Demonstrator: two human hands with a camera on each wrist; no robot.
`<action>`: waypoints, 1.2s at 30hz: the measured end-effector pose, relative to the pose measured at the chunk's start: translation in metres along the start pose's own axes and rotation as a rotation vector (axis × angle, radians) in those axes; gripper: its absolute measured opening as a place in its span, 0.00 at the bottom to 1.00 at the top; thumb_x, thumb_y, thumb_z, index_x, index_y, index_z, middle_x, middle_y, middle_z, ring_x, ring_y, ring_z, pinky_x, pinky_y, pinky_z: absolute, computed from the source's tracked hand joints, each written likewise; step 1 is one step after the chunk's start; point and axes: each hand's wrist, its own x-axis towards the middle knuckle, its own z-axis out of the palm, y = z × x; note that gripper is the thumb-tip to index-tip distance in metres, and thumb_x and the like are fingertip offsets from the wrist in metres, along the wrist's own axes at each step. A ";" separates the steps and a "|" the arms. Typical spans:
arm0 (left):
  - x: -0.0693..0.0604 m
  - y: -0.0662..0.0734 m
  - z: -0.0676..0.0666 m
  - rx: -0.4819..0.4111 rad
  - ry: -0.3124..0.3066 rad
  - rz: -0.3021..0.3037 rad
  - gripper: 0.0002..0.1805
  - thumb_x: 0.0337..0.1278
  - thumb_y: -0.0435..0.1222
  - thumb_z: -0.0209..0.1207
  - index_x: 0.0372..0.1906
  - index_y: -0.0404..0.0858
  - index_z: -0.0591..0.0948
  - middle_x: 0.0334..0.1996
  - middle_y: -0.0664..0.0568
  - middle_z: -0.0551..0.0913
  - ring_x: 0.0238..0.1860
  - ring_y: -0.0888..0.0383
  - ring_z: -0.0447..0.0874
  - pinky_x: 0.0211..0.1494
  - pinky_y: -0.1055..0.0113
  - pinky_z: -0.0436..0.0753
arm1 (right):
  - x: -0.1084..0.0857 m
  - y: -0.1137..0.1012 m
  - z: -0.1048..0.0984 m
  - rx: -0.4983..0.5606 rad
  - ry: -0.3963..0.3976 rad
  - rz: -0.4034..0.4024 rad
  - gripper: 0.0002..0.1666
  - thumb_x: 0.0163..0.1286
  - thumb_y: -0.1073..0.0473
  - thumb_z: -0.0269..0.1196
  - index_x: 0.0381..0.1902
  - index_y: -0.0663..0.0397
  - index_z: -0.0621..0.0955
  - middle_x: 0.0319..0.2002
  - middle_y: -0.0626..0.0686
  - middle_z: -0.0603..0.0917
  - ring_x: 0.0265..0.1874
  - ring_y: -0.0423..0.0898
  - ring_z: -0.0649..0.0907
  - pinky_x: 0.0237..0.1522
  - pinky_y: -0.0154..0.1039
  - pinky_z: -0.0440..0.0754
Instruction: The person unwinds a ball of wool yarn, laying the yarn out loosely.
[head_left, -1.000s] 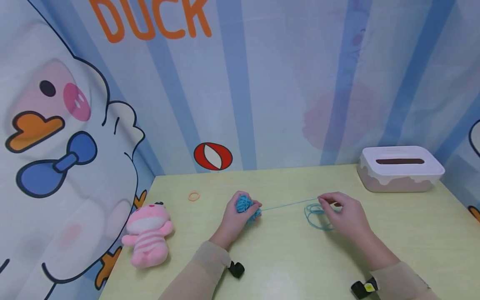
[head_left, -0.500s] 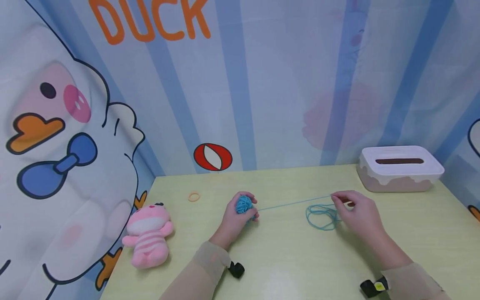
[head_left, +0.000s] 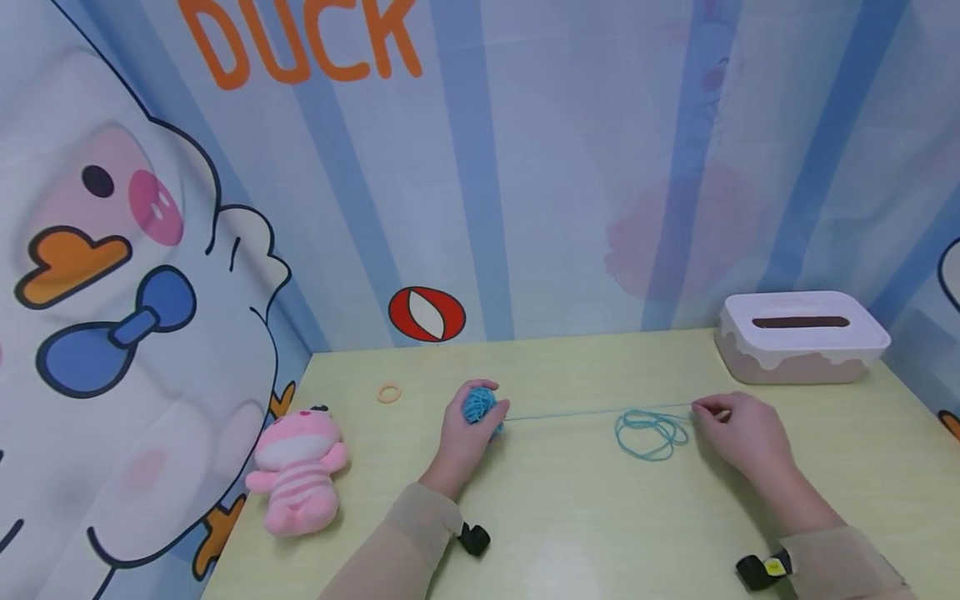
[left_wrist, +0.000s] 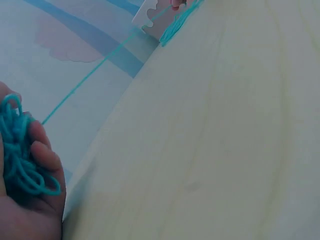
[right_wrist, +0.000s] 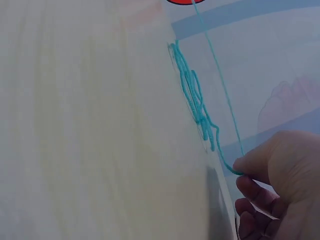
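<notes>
My left hand (head_left: 462,437) grips a ball of blue yarn (head_left: 478,404), its fingers curled around it just above the table. In the left wrist view, loose loops of the yarn ball (left_wrist: 22,150) show between thumb and fingers. From the ball a single strand (head_left: 592,413) runs taut to the right. The thumb and forefinger of my right hand (head_left: 746,429) pinch that strand. Beside the right hand, a loose coil of yarn (head_left: 651,457) lies on the table. In the right wrist view, the strand (right_wrist: 220,75) bends at the pinching fingertips (right_wrist: 245,167) and leads on to the coil.
A pink striped plush toy (head_left: 302,475) lies at the left of the table (head_left: 585,517). Near the back edge is a small orange ring (head_left: 388,393). A tissue box (head_left: 802,337) stands at the back right, before a printed cloth backdrop (head_left: 555,167).
My right hand has moved to the right, pinching the strand and lengthening the taut stretch. The left hand has shifted slightly left with the yarn ball. More of the coil on the table is uncovered.
</notes>
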 end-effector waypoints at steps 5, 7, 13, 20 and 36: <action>0.001 -0.002 0.001 0.051 -0.030 0.026 0.19 0.76 0.46 0.68 0.65 0.53 0.81 0.67 0.48 0.81 0.68 0.46 0.76 0.73 0.43 0.82 | 0.000 0.000 0.002 -0.038 -0.111 0.040 0.19 0.80 0.54 0.66 0.56 0.62 0.90 0.54 0.68 0.91 0.54 0.69 0.87 0.55 0.65 0.84; 0.001 -0.002 0.002 0.046 -0.055 0.032 0.19 0.76 0.45 0.69 0.65 0.52 0.81 0.65 0.47 0.83 0.67 0.46 0.78 0.74 0.42 0.82 | -0.001 -0.001 0.003 -0.040 -0.120 0.039 0.19 0.80 0.55 0.66 0.58 0.62 0.89 0.53 0.67 0.92 0.55 0.69 0.88 0.55 0.65 0.84; 0.000 -0.003 0.003 0.029 -0.106 0.032 0.22 0.73 0.45 0.71 0.66 0.56 0.79 0.58 0.50 0.88 0.64 0.49 0.83 0.75 0.46 0.83 | -0.004 -0.014 0.006 0.009 -0.001 -0.019 0.18 0.77 0.61 0.62 0.59 0.62 0.87 0.50 0.65 0.89 0.42 0.58 0.85 0.41 0.46 0.79; 0.001 -0.005 0.001 0.036 -0.135 0.029 0.26 0.75 0.47 0.70 0.72 0.52 0.77 0.62 0.51 0.87 0.68 0.49 0.80 0.76 0.45 0.82 | -0.009 -0.068 0.027 0.131 0.098 -0.223 0.14 0.76 0.64 0.63 0.54 0.60 0.89 0.51 0.60 0.89 0.42 0.54 0.84 0.45 0.49 0.82; 0.001 -0.005 -0.003 -0.011 -0.190 0.071 0.23 0.78 0.52 0.66 0.68 0.50 0.79 0.54 0.52 0.93 0.59 0.54 0.87 0.79 0.44 0.78 | -0.006 -0.156 0.115 0.188 -0.254 -0.351 0.19 0.80 0.57 0.68 0.65 0.54 0.88 0.52 0.51 0.95 0.32 0.35 0.84 0.38 0.36 0.84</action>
